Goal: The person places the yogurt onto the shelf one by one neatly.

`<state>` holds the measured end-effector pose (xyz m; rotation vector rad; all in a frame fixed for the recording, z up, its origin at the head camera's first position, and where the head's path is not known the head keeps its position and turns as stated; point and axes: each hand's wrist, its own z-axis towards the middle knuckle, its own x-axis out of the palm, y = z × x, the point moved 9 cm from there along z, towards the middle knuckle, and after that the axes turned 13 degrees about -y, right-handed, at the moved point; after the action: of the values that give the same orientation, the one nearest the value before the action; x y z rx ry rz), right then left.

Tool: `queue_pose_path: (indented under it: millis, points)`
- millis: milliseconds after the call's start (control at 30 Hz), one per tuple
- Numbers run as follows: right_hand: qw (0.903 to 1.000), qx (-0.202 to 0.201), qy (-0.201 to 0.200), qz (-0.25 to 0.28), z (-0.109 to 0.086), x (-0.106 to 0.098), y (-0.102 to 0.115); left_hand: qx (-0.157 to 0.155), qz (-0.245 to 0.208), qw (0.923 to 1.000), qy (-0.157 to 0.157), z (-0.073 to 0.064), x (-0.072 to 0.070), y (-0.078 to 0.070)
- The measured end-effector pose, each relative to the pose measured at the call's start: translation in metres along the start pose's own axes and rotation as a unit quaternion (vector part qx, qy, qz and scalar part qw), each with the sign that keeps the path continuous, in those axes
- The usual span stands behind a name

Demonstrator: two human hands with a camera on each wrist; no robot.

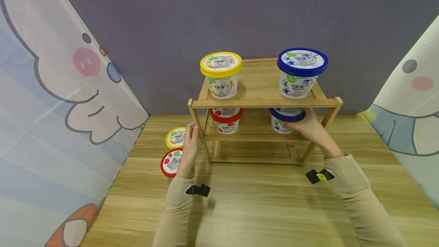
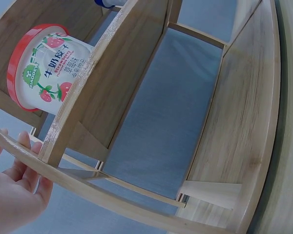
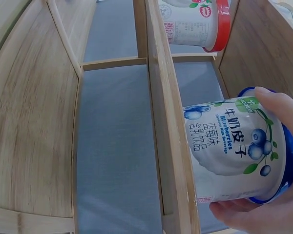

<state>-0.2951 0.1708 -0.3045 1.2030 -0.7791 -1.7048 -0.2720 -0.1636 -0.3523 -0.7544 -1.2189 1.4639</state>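
A blue-lidded blueberry tub [image 1: 279, 125] stands on the middle shelf of a wooden rack [image 1: 264, 104], at its right side. My right hand [image 1: 310, 127] grips this tub, thumb on one side and fingers on the other, as the right wrist view shows. At the rack's left post my left hand [image 1: 190, 142] holds on, with fingertips showing past the wooden strip [image 2: 102, 197] in the left wrist view. A red-lidded strawberry tub [image 1: 228, 127] sits on the same shelf, to the left. The top shelf's front bar partly hides both tubs' lids in the head view.
On the top shelf stand a yellow-lidded tub [image 1: 222, 75] at left and another blue-lidded tub [image 1: 302, 73] at right. Left of the rack, a yellow-lidded tub [image 1: 176, 137] and a red-lidded tub [image 1: 170, 163] are on the wooden table [image 1: 253, 205]. Cartoon-printed curtains [image 1: 51, 106] flank the table.
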Motion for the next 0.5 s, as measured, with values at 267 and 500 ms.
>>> queue_pose_path:
  millis: [267,500]
  points:
    - [0.9992,-0.032,-0.019,0.016,-0.005,-0.004,0.008,-0.001,-0.007,1.0,-0.001,0.002,-0.002,0.007]
    - [0.9988,-0.027,-0.036,0.021,-0.016,-0.007,0.015,0.017,-0.009,0.9998,0.006,0.001,-0.001,0.004]
